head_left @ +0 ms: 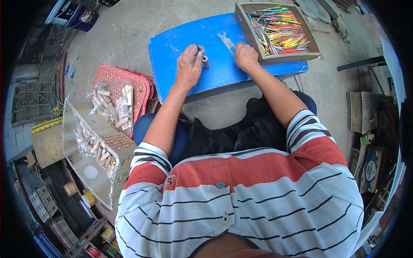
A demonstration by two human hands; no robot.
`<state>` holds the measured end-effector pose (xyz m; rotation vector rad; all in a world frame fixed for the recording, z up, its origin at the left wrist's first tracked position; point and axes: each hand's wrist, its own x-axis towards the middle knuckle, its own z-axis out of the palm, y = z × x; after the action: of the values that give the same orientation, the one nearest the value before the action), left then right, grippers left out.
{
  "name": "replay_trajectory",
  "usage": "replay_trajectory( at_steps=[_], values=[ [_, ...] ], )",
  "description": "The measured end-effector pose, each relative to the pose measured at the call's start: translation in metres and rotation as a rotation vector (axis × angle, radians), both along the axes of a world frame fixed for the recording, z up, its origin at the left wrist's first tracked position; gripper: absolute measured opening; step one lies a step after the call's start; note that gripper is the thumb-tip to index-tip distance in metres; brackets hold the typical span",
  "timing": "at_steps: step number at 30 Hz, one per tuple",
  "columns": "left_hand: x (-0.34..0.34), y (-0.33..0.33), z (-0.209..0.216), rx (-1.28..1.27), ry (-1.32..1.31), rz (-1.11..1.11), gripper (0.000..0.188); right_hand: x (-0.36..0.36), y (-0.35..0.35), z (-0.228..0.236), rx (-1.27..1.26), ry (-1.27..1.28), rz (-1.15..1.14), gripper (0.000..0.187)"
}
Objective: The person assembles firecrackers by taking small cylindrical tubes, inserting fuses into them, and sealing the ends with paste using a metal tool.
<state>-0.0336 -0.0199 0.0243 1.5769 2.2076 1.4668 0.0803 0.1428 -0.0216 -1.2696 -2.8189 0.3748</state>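
Over the blue tabletop (172, 38), my left hand (189, 66) is closed, with a small dark piece (197, 45) showing at its fingertips. A short wooden cylinder (206, 64) with a dark hole in its end is right beside the thumb; whether the hand touches it I cannot tell. My right hand (247, 56) is curled shut by the wooden box, its fingertips hidden. A flat silver metal tool (226, 41) with a notched end reaches close to that hand; I cannot tell if it is held. Thin multicoloured sticks (282, 32) fill the wooden box (292, 57).
To the left, bags of wooden cylinders (112, 105) lie on stacked red plastic baskets (140, 84). A pale plastic crate (92, 170) holds another bag. Dark buckets (81, 18) stand at the far left. Crates (363, 112) and cartons line the right side.
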Motion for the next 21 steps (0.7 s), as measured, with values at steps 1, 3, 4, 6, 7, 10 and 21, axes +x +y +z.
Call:
replay_trajectory(
  at_steps=[1, 3, 4, 6, 7, 10, 21],
  values=[
    [0.0, 0.001, 0.0, 0.002, 0.016, 0.009, 0.01, 0.001, 0.002, 0.001, -0.046, 0.022, -0.012, 0.027],
    [0.002, 0.002, 0.0, 0.024, -0.014, -0.003, 0.009, 0.002, 0.004, 0.002, -0.077, 0.016, -0.033, 0.027],
    [0.003, 0.002, 0.0, 0.042, -0.044, -0.014, 0.009, 0.002, 0.002, 0.006, -0.112, 0.008, -0.052, 0.026],
    [0.003, 0.002, 0.001, 0.037, -0.041, -0.01, 0.009, 0.004, -0.008, 0.012, -0.071, -0.008, 0.01, 0.026],
    [0.004, 0.002, 0.002, 0.032, -0.04, -0.012, 0.008, 0.006, -0.012, 0.016, -0.029, -0.025, 0.066, 0.025],
    [0.004, 0.004, 0.003, 0.031, -0.028, -0.017, 0.008, 0.003, -0.008, 0.0, 0.052, 0.031, 0.059, 0.025],
    [0.006, 0.003, 0.002, 0.044, -0.041, -0.01, 0.007, -0.005, 0.013, 0.019, -0.426, 0.012, -0.138, 0.03]
  ],
)
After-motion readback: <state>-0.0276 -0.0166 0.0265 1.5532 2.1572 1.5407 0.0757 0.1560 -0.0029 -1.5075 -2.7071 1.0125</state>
